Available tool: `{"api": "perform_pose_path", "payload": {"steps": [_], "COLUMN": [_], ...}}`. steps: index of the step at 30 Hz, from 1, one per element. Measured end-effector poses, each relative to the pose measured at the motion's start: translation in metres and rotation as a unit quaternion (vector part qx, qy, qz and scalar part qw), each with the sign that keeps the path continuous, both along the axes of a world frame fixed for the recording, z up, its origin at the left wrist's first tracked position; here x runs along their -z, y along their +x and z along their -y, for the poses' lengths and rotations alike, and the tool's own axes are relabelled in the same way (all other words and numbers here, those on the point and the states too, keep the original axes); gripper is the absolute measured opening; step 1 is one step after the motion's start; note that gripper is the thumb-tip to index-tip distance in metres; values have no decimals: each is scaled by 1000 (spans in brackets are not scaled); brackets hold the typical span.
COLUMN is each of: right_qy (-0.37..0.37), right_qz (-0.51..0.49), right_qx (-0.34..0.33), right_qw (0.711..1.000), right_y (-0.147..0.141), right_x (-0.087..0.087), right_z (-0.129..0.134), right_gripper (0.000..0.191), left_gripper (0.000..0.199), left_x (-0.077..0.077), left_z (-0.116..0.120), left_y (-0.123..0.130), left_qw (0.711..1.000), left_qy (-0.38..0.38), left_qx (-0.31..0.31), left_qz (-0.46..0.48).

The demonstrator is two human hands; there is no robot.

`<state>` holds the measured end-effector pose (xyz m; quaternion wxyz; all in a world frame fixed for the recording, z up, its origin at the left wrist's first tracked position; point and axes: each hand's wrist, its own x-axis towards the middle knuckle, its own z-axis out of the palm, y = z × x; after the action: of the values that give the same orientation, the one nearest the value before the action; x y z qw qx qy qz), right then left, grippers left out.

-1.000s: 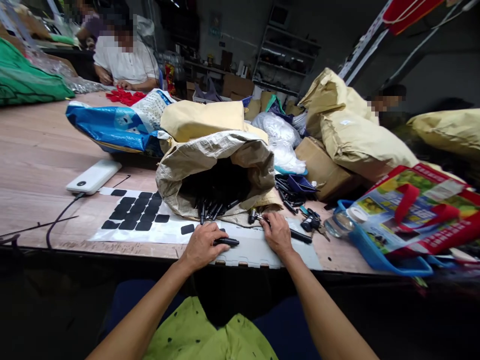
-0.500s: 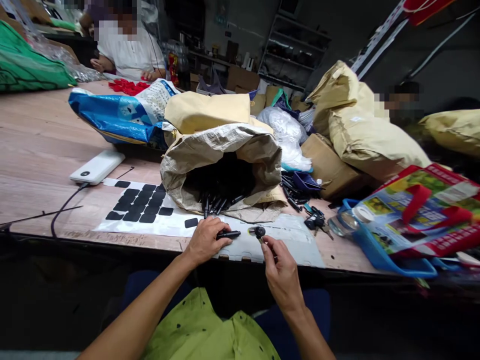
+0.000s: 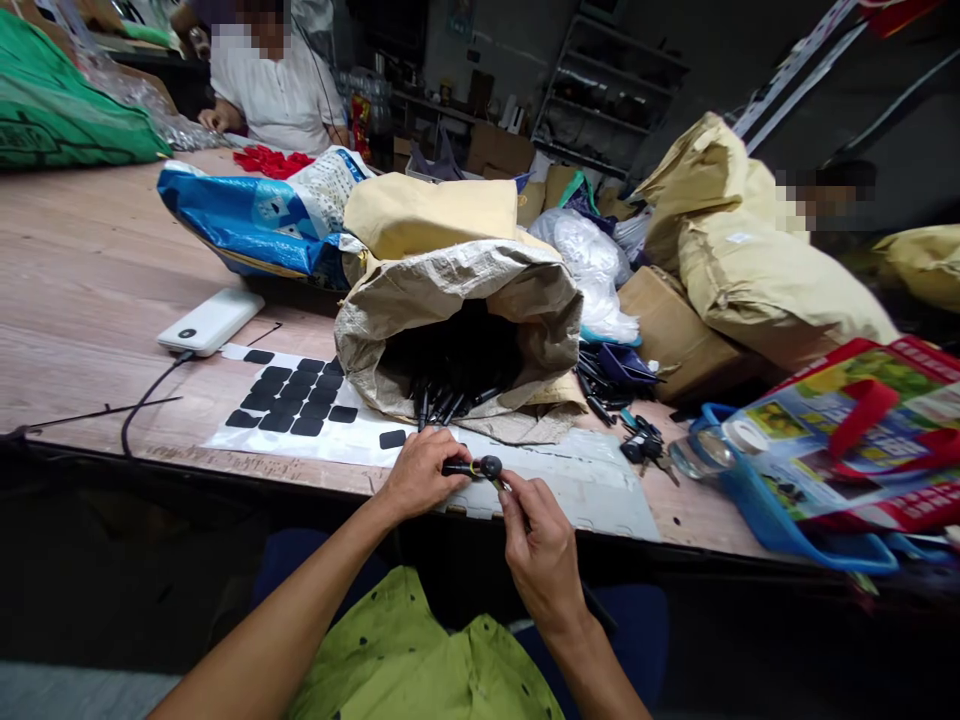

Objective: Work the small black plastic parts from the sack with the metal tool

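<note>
My left hand (image 3: pixel 421 474) is closed around a slim black pen-like tube (image 3: pixel 456 467), its end pointing right, over the front of the table. In the fingers of my right hand (image 3: pixel 546 545) is a small tool with a round black knob (image 3: pixel 491 466) and a yellowish part. The tool's head meets the tube's right end; whether it is around or just against it is too small to tell. Just behind my hands a paper sack (image 3: pixel 461 262) lies with its mouth facing me, and several black tubes (image 3: pixel 442 402) show inside. Under my hands is a grey-white board (image 3: pixel 592 490).
A white sheet with black stickers (image 3: pixel 289 405) and a white power bank (image 3: pixel 211 320) with a cable lie left. To the right are keys (image 3: pixel 643 440), a clear bottle (image 3: pixel 701 452) and a blue basket (image 3: pixel 795 535) with a printed bag. A person in white (image 3: pixel 274 95) sits across the table.
My right hand has moved left, bringing the knobbed tool from a gap away up to the black tube's end. My left hand keeps its hold. The whole view has shifted slightly.
</note>
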<state>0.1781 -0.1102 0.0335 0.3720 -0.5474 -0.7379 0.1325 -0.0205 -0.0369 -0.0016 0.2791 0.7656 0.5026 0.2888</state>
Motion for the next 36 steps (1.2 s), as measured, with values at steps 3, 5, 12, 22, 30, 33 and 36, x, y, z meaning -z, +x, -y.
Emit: {"api": "perform_pose_path", "payload": {"steps": [3,5,12,22,30,33,36], "right_qy": [27,29,30,42,50,61,58], "right_qz": [18,40,26,28,198,210,205], "right_qx": [9,6,28,65,63,55,61], "right_qw": [999,999,999,997,977,974,975], "right_y": [-4,-5,3,33,92,94,93], "right_x": [4,8,9,0,29,36,37], "right_z": [0,-1,-5,-27,-97,-103,-102], "right_gripper": [35,35,34,29,28,28,28], "left_gripper": [19,18,17,16,20,18,14], "left_x": [0,0,-3,-7,-2,0,-7], "left_z": [0,1,3,3,3,-1,2], "left_y": [0,0,2,2,3,2,1], "left_qw": [1000,1000,1000,1000,1000,1000,999], "left_qy": [2,1,-2,-5,15,12,25], "left_qx": [3,-1,-7,-7,-5,-2,2], "left_qz": [-2,-2,6,0,-18,-26,-21]}}
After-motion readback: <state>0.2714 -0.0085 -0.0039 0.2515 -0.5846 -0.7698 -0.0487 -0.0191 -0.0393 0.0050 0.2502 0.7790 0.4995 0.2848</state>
